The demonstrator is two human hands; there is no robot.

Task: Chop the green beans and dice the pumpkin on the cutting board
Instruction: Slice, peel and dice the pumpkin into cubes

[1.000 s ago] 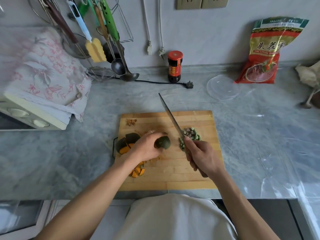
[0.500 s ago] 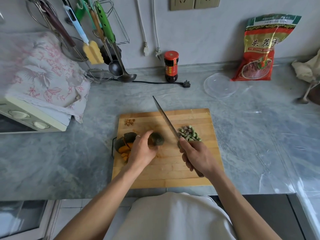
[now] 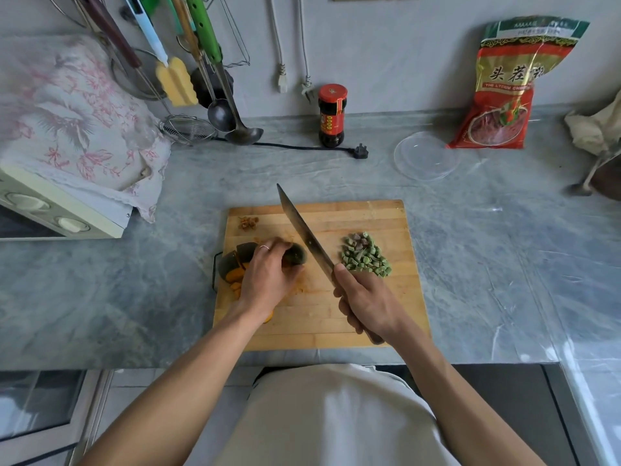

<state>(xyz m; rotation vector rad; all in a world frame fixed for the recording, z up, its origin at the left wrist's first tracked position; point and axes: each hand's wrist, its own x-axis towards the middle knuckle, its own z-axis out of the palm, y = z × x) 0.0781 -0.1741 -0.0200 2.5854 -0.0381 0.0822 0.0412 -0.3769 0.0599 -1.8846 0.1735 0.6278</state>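
Pinning pumpkin wedge (image 3: 295,255) with my left hand (image 3: 268,277), fingers curled over it, left part of cutting board (image 3: 369,213). Right hand (image 3: 366,304) grips knife (image 3: 302,230); blade just right of wedge, angled away-left. Chopped green beans (image 3: 364,255) right of blade.

Chopped green beans (image 3: 364,255) lie heaped in short pieces on the right half of a wooden cutting board (image 3: 353,216), while dark-skinned, orange-fleshed pumpkin (image 3: 232,265) sits in wedges at the board's left edge, one piece (image 3: 297,255) beside the angled knife (image 3: 304,230), orange bits scattered nearby
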